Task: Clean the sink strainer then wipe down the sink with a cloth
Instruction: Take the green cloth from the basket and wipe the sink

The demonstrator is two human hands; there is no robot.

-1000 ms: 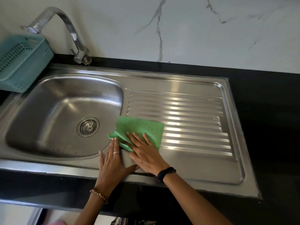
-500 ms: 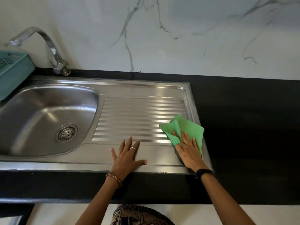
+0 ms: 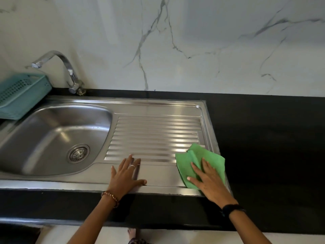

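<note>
The steel sink [image 3: 158, 106] has a basin on the left and a ribbed drainboard [image 3: 154, 136] on the right. A round metal strainer [image 3: 78, 153] sits in the basin's drain. A green cloth [image 3: 198, 155] lies crumpled at the drainboard's near right corner. My right hand [image 3: 208, 182] presses flat on the cloth, fingers spread over it. My left hand [image 3: 125, 175] rests flat on the sink's front rim, fingers apart, holding nothing.
A curved chrome faucet [image 3: 70, 73] rises behind the basin. A teal perforated basket [image 3: 21, 94] stands at the far left edge. Black countertop [image 3: 263, 147] stretches to the right of the sink, with a white marble wall [image 3: 175, 41] behind.
My right hand slid the cloth from beside the basin across the drainboard to its right corner. My left hand shifted right along the front rim. The view panned.
</note>
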